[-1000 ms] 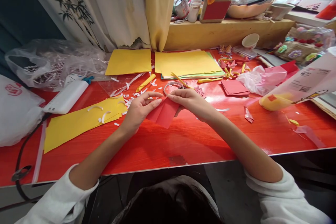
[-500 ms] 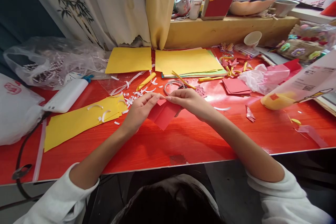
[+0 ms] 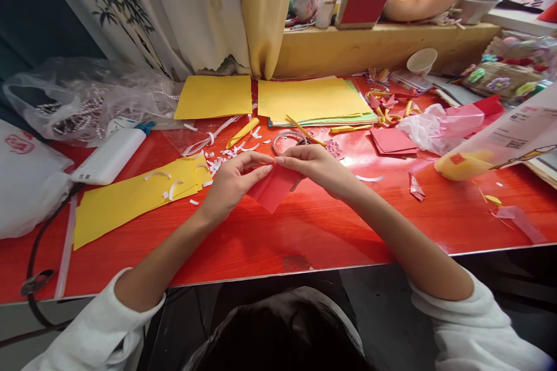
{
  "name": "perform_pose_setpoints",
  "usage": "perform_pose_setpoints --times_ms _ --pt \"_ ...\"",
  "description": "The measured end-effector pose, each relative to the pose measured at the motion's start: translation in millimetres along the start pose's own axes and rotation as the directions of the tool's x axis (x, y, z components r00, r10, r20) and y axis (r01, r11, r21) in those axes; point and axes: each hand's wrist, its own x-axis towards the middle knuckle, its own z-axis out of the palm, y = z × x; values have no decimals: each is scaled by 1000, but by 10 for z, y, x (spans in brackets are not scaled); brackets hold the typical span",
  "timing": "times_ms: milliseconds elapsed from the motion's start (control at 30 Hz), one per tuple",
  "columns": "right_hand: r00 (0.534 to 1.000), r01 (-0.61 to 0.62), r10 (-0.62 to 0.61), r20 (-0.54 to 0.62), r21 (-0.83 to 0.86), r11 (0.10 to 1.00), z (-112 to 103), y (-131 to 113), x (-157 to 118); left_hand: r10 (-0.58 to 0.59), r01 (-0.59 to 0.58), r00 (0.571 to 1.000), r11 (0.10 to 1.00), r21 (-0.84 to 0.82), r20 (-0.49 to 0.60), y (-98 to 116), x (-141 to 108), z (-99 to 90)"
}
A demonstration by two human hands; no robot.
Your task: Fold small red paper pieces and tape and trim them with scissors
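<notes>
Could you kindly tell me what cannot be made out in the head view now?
In the head view:
The upper part of the red paper: partly hidden by fingers of the left hand and right hand.
The near side of the pale loop: hidden behind the right hand.
The white plastic bag: cut off by the left edge.
Lettering on the printed label: too small to read.

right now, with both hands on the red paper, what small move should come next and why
Probably press along the top of the red paper: the left hand and right hand both pinch it there, close together, while its lower corner sticks out unheld.
</notes>
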Motion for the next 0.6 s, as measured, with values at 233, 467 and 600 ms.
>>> perform_pose_setpoints --times_ms 233,467,600 --pt "999 -18 16 -33 -60 998 15 -2 11 -53 55 998 997 51 -27 9 0 1" --pt "999 15 -20 -39 -119 993 -17 30 16 -102 102 995 992 69 -16 1 25 -14" --pt "999 13 -18 -42 -113 993 -11 41 18 -92 92 996 995 38 -9 -1 20 -11"
